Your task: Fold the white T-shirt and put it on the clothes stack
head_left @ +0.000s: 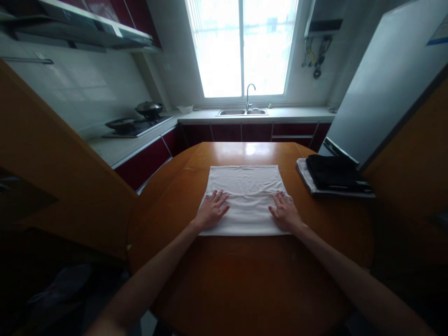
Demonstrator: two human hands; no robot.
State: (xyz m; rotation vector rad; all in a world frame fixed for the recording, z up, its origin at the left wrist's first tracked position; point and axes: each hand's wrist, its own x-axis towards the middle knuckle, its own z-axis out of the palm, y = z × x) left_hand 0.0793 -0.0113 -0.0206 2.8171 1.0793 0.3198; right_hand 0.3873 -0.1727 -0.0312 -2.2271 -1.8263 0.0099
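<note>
Left hand (211, 211): I keep it flat, unclenched, at 9 o'clock on the folded white cloth (247, 193).
Right hand (285, 212): flat too, 3 o'clock; I'd smooth outward evenly.

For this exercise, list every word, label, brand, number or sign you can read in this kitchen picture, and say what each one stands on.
No text can be read.
Sticker on the refrigerator: blue and white, too blurred to read.
Range hood: a small pale mark, too small to read.
White cloth under the left hand and right hand: no print visible.
Folded dark garment: no label visible.
</note>
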